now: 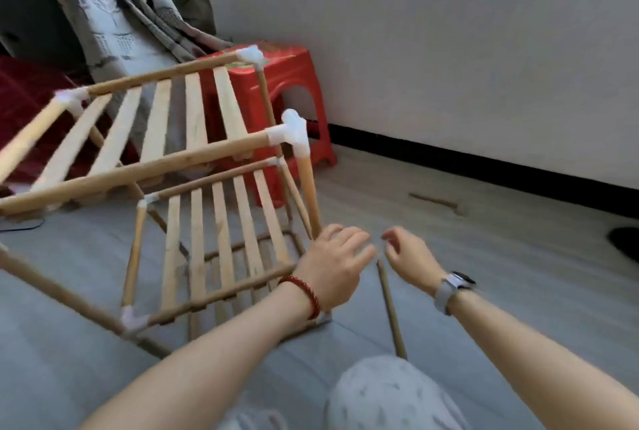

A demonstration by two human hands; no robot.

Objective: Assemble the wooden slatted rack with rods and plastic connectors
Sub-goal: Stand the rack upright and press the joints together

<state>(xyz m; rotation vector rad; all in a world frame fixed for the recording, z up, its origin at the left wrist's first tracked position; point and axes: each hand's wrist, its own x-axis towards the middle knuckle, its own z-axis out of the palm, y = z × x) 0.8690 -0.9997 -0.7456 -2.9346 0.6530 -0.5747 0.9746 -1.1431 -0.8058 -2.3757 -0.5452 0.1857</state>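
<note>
A wooden slatted rack (193, 139) stands tilted on the grey floor, with two slatted shelves joined by rods and white plastic connectors (294, 132). My left hand (332, 267), with a red bead bracelet, hovers by the lower end of the rack's near right upright rod (308, 194), fingers spread, holding nothing. My right hand (409, 257), with a grey watch on its wrist, is just right of it, fingers loosely curled and apart. A loose wooden rod (390, 308) lies on the floor below both hands.
A red plastic stool (294, 91) stands behind the rack by the white wall. Patterned curtains (121, 8) hang at the back left. Another loose stick (435, 201) lies on the floor to the right. My knee (387, 395) is at the bottom.
</note>
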